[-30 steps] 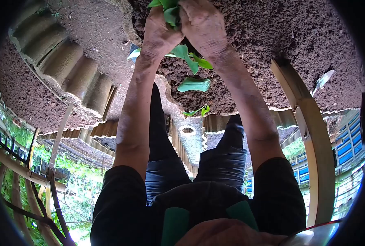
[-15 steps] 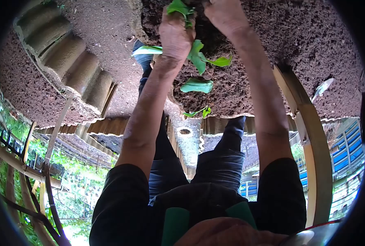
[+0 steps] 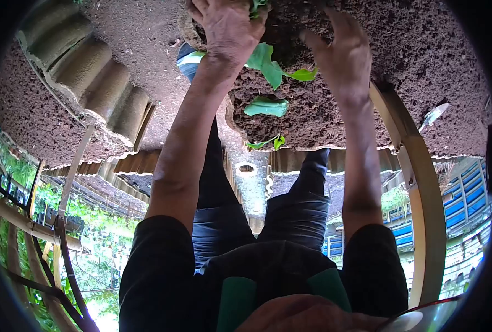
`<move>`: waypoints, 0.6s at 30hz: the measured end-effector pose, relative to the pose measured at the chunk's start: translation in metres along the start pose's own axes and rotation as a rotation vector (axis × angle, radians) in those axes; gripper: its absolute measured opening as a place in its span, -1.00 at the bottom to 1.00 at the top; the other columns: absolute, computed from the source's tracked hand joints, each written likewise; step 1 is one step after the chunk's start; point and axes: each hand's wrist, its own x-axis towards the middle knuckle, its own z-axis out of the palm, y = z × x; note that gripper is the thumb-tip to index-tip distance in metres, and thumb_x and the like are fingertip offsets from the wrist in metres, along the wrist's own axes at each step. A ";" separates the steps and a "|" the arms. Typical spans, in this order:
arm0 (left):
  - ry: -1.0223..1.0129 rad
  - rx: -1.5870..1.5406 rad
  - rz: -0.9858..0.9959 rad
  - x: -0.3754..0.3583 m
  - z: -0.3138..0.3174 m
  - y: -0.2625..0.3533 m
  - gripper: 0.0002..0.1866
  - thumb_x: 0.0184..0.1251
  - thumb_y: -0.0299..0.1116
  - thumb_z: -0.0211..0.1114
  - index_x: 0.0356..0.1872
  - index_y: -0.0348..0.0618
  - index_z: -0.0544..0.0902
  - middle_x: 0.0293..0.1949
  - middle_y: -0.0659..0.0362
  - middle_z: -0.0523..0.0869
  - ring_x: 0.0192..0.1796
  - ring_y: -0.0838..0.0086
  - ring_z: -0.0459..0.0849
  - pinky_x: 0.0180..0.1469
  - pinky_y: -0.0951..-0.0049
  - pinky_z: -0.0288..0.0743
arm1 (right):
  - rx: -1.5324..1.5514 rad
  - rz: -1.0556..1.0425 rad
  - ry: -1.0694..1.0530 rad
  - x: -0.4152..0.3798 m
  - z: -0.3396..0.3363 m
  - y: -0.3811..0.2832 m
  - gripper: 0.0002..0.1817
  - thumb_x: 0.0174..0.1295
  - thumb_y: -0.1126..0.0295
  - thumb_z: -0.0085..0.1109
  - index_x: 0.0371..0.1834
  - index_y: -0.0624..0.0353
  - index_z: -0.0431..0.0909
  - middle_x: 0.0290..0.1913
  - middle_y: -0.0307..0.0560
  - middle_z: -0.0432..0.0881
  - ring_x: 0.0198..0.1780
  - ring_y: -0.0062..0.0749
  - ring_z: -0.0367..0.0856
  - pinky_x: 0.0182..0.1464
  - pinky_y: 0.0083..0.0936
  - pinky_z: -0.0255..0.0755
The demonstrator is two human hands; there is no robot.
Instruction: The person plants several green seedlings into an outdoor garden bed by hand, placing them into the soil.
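Note:
My left hand is at the top edge, its fingers bent and partly cut off by the frame. It is closed on a green leafy plant, of which only a little shows beside the thumb side. Broad green leaves stick out just below that hand, over the dark soil; whether they belong to the held plant is hidden. My right hand hovers over the soil to the right, open, with thumb and fingers apart and nothing in it.
A cut leaf piece and a small sprig lie on the soil nearer my body. A curved wooden beam stands right of my right arm. Corrugated edging runs at left. A pale trowel-like object lies at far right.
My right hand has drawn back toward my body and right, and its fingers have spread. My left hand has shifted slightly up and left, and less of the plant shows above it.

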 end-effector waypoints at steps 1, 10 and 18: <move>0.040 0.008 -0.060 -0.005 0.004 0.001 -0.68 0.24 -0.16 0.49 -0.16 -0.19 0.74 0.07 -0.15 0.48 0.09 -0.10 0.43 0.12 -0.14 0.30 | -0.022 0.114 -0.004 -0.014 0.002 -0.010 -0.04 0.11 0.11 0.61 0.54 0.20 0.34 0.35 0.39 0.44 0.28 0.33 0.59 0.23 -0.05 0.69; -0.090 -0.168 -0.128 0.029 0.010 -0.010 -0.80 0.33 -0.26 0.42 -0.39 -0.18 0.72 -0.39 0.02 0.77 -0.26 0.06 0.76 -0.15 0.14 0.61 | 0.172 0.045 0.142 -0.011 0.042 -0.071 -0.51 0.31 0.48 0.18 0.33 0.30 0.53 0.36 0.13 0.55 0.17 -0.16 0.65 0.14 -0.34 0.52; -0.307 -1.311 -0.570 0.027 0.039 -0.039 -0.73 0.45 -0.30 0.35 -0.41 -0.16 0.51 -0.47 0.21 0.55 -0.37 0.21 0.54 -0.22 0.13 0.53 | 0.008 -0.386 0.106 -0.028 0.068 -0.065 -0.71 0.47 0.41 0.09 0.19 0.19 0.59 0.03 0.00 0.70 -0.09 -0.31 0.70 -0.03 -0.40 0.76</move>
